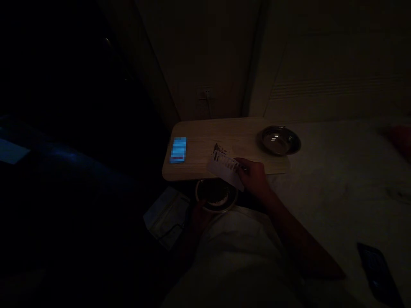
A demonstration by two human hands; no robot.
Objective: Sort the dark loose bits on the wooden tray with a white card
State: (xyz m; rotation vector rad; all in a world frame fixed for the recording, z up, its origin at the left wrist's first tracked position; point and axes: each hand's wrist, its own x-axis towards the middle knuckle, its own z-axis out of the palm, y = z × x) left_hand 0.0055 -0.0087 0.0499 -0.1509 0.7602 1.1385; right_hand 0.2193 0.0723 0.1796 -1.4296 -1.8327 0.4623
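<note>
In my right hand (253,175) is a flat white card (224,170) with a row of dark slots or print along its upper edge. It is tilted over the front edge of a small wooden table (199,132). Just beyond the card lies a little heap of small dark bits (220,148). Below the table edge, my left hand (199,216) grips the rim of a round bowl (216,209), which holds a dark mass of similar bits. Dim light hides most of the left fingers.
A shiny metal bowl (279,141) stands at the table's right end. A lit phone (178,149) lies at its left. Behind is a wall socket (205,93) with a plug. A pale bag (167,214) is at lower left, a dark device (379,273) on the pale surface at right.
</note>
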